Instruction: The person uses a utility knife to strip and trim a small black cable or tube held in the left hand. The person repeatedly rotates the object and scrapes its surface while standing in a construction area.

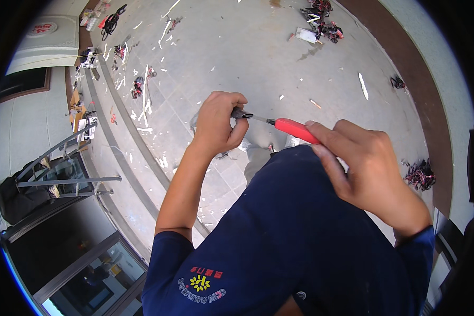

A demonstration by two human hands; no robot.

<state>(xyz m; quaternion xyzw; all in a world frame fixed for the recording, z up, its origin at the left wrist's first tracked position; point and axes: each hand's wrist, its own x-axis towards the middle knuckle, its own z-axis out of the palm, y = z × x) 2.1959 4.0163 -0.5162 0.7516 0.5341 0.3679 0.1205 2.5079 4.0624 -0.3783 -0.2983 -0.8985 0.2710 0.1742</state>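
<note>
Between the curled thumb and fingers of my left hand (218, 124) is a small dark metal piece (241, 113), shaped like a short tube or folded strip. My right hand (361, 155) grips a red-handled screwdriver (297, 130) from the handle's back end. Its thin shaft points left, and the tip meets the open end of the dark piece. Whether the tip sits inside that piece or only against it, I cannot tell. Both hands are held up in front of my dark blue shirt, above the floor.
White strips and scraps (145, 100) litter the grey floor (237, 58) and the steps (137, 142) at left. Dark red-and-black bundles (420, 175) lie around, with more at the far right. A metal-framed chair (63, 181) stands by the glass door (105, 274) at left.
</note>
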